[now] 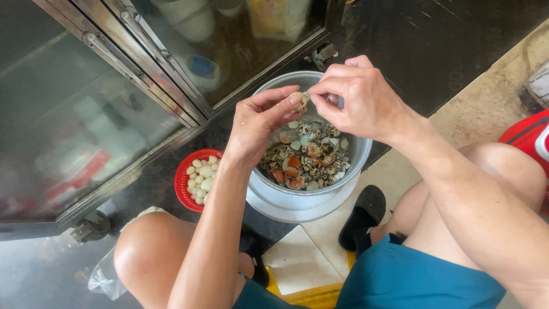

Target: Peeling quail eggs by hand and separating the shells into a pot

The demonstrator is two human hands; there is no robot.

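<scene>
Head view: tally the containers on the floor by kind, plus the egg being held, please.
Grey metal pots: 1, full of broken shells
Red baskets: 1, holding peeled eggs
Eggs in hand: 1, pinched between left hand and right hand
Total: 3
</scene>
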